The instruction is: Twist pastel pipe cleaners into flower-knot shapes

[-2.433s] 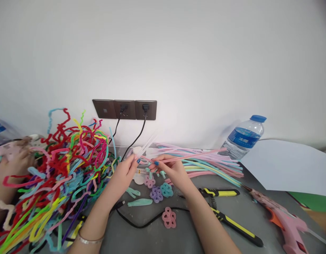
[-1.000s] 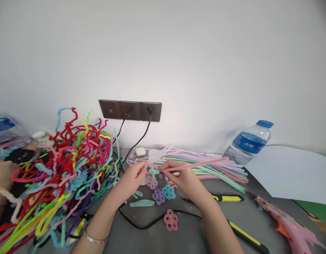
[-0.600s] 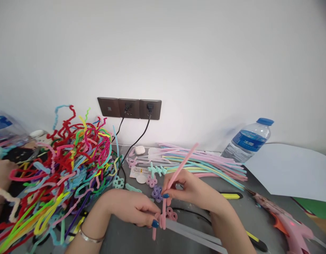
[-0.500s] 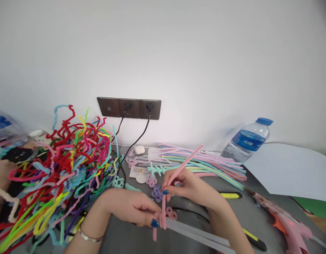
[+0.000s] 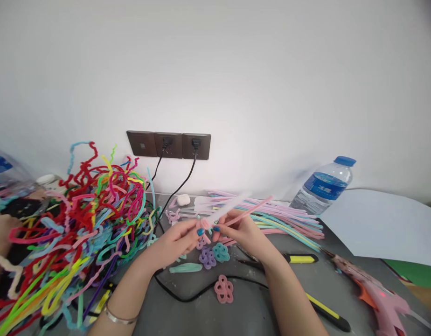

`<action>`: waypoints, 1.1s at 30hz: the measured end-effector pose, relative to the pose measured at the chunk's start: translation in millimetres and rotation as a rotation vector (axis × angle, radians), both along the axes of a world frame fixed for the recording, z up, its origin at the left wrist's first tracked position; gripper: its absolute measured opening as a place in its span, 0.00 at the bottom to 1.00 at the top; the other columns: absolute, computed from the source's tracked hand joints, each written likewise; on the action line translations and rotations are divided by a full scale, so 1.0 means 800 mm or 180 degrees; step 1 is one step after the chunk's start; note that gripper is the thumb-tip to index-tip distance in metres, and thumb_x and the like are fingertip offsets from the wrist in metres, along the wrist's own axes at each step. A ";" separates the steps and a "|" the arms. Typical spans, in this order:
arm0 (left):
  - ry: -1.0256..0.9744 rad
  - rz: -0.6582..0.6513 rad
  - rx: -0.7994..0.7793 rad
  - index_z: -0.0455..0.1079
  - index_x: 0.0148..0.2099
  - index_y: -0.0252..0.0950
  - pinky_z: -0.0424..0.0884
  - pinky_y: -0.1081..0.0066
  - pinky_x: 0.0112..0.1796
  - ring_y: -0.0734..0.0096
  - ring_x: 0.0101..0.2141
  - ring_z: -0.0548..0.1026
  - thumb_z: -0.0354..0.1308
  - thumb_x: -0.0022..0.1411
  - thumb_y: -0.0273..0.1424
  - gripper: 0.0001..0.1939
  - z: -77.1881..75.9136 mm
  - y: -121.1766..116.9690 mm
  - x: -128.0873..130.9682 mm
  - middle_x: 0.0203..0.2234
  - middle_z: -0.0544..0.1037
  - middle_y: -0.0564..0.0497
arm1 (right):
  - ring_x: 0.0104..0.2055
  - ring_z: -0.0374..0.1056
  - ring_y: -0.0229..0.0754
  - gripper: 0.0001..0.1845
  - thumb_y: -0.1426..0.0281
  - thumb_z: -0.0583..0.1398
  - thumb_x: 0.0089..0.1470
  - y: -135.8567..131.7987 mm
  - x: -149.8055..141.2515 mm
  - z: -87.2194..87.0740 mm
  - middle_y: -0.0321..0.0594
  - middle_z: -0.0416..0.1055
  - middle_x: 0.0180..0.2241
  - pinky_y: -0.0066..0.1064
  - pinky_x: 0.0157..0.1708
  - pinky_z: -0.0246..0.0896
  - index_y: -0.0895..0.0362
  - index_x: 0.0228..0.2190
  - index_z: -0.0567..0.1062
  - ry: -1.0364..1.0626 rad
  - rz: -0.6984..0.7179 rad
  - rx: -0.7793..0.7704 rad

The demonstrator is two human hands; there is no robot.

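Note:
My left hand [image 5: 175,245] pinches a short coil of pink pipe cleaner wound round a pale translucent stick [image 5: 224,207], which slants up to the right. My right hand [image 5: 241,231], close beside it, grips the free length of the pink pipe cleaner [image 5: 253,208], its end sticking up to the right. Under the hands lie a purple pipe-cleaner flower [image 5: 207,258] and a teal one [image 5: 221,252]. Nearer to me are a pink flower [image 5: 224,289] and a mint bundle [image 5: 185,268]. Some small pieces behind the fingers are partly hidden.
A tangled heap of coloured pipe cleaners [image 5: 107,219] fills the left; another person's hand [image 5: 2,238] is at its edge. Straight pipe cleaners [image 5: 281,212] lie behind my hands. To the right are a water bottle [image 5: 323,184], yellow-black cutters [image 5: 302,258], a pink glue gun [image 5: 372,291] and white paper [image 5: 379,224].
Both hands have moved up and away from me, with the coil and stick. The stick has swung from pointing lower right to upper right. The pink and teal flowers are now uncovered.

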State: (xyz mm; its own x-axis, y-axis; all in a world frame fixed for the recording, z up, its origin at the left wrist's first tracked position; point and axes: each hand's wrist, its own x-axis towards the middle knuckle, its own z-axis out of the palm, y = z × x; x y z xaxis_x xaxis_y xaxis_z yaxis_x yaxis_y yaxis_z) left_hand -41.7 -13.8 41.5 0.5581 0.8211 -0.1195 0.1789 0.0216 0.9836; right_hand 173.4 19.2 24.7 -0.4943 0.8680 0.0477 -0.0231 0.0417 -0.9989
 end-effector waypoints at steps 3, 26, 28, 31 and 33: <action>0.0545 0.0584 0.0573 0.63 0.37 0.35 0.50 0.73 0.24 0.75 0.23 0.52 0.44 0.69 0.41 0.15 -0.010 0.006 0.005 0.22 0.53 0.59 | 0.26 0.73 0.40 0.16 0.59 0.65 0.53 -0.002 -0.001 0.001 0.39 0.78 0.24 0.28 0.25 0.64 0.56 0.26 0.68 -0.0201 -0.0075 0.0020; 0.0761 -0.1289 -0.0063 0.71 0.39 0.33 0.53 0.76 0.21 0.77 0.20 0.56 0.46 0.69 0.44 0.21 0.019 -0.007 -0.012 0.20 0.60 0.57 | 0.27 0.73 0.40 0.15 0.60 0.65 0.53 0.005 0.003 -0.011 0.35 0.75 0.22 0.30 0.28 0.65 0.56 0.26 0.68 -0.0156 0.0506 -0.0117; 0.0690 -0.1069 -0.0006 0.72 0.40 0.33 0.52 0.76 0.22 0.77 0.21 0.55 0.46 0.69 0.45 0.22 0.021 -0.007 -0.010 0.21 0.59 0.57 | 0.24 0.71 0.39 0.17 0.57 0.66 0.50 0.009 0.001 -0.019 0.35 0.74 0.21 0.29 0.25 0.63 0.56 0.26 0.68 -0.0074 0.0326 -0.0167; 0.0546 -0.0788 0.0026 0.70 0.39 0.34 0.51 0.75 0.22 0.76 0.22 0.54 0.47 0.68 0.46 0.21 0.020 -0.007 -0.007 0.22 0.58 0.57 | 0.20 0.65 0.35 0.18 0.56 0.67 0.49 0.009 0.000 -0.022 0.33 0.72 0.20 0.26 0.20 0.57 0.56 0.26 0.68 0.0093 0.0104 -0.0240; 0.0440 -0.0608 -0.0020 0.68 0.38 0.35 0.50 0.74 0.22 0.77 0.21 0.52 0.47 0.68 0.46 0.20 0.017 -0.007 -0.005 0.21 0.56 0.58 | 0.19 0.64 0.34 0.17 0.58 0.66 0.50 0.007 0.001 -0.019 0.32 0.70 0.20 0.25 0.19 0.54 0.56 0.26 0.67 0.0123 0.0068 -0.0306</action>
